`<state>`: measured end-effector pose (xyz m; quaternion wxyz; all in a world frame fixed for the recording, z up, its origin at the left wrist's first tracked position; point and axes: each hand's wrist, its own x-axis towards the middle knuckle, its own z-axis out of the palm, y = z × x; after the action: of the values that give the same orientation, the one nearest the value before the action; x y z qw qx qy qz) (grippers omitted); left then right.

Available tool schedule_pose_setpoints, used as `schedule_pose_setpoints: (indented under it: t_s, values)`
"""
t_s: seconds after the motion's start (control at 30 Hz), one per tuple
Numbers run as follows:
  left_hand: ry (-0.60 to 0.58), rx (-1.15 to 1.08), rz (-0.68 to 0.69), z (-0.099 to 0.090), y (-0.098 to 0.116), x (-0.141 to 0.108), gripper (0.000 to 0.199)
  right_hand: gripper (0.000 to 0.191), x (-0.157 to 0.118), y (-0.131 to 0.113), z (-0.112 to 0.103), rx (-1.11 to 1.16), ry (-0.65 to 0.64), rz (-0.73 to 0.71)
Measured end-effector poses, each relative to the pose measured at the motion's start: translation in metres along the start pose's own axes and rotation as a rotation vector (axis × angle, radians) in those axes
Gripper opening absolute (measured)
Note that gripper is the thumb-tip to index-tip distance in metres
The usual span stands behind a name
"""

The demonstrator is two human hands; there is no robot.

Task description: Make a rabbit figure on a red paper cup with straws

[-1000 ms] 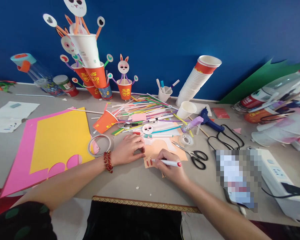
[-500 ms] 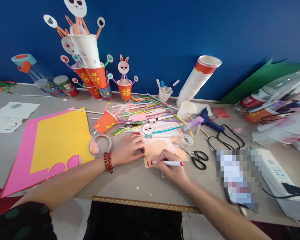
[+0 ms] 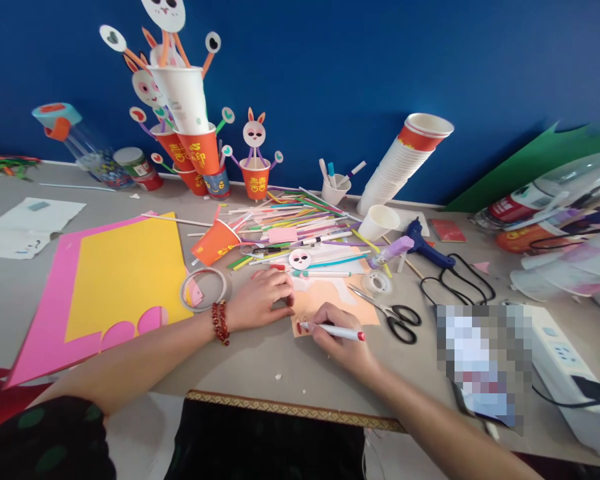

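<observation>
My right hand (image 3: 341,341) grips a white marker (image 3: 346,332) with a red end, its tip down on a peach-coloured sheet of paper (image 3: 325,297). At the tip, small outlined oval shapes on the sheet's lower left corner show dark red colouring. Fingers lying flat, my left hand (image 3: 261,300) rests at the sheet's left edge, and nothing shows in it. Black-handled scissors (image 3: 403,321) lie open to the right of the paper. Just beyond the sheet are a small round paper face (image 3: 300,259) and a capped marker (image 3: 325,274).
Pipe cleaners and pens (image 3: 300,220) pile up behind the paper. A tape roll (image 3: 184,293) and yellow card (image 3: 125,280) lie left. Rabbit-faced paper cups (image 3: 257,180) and stacked cups (image 3: 390,170) line the wall. A glue gun (image 3: 425,250), phone (image 3: 480,373) and power strip (image 3: 563,360) sit right.
The view has shifted slightly, so the scene sits a little further right. My right hand has moved the marker tip slightly left across the oval shapes. My left hand stays put.
</observation>
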<state>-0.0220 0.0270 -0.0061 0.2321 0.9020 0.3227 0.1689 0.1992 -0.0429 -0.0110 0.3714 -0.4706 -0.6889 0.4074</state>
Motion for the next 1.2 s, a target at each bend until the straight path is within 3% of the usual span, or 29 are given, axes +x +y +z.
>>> schedule_pose_setpoints:
  t_s: [0.2,0.5,1.2]
  values:
    - [0.006,0.000,-0.006,0.0007,0.0000,-0.0002,0.021,0.017,0.0073,0.0004,-0.0001,0.049,0.001,0.063]
    - [0.004,-0.014,0.005,0.0004,-0.0007,-0.0006,0.021,0.019,0.0041,-0.0006,0.0059,-0.016,0.023,-0.044]
    - [0.001,-0.008,-0.005,0.0009,-0.0008,-0.0009,0.018,0.017,0.0045,0.0002,0.0051,-0.021,0.000,-0.016]
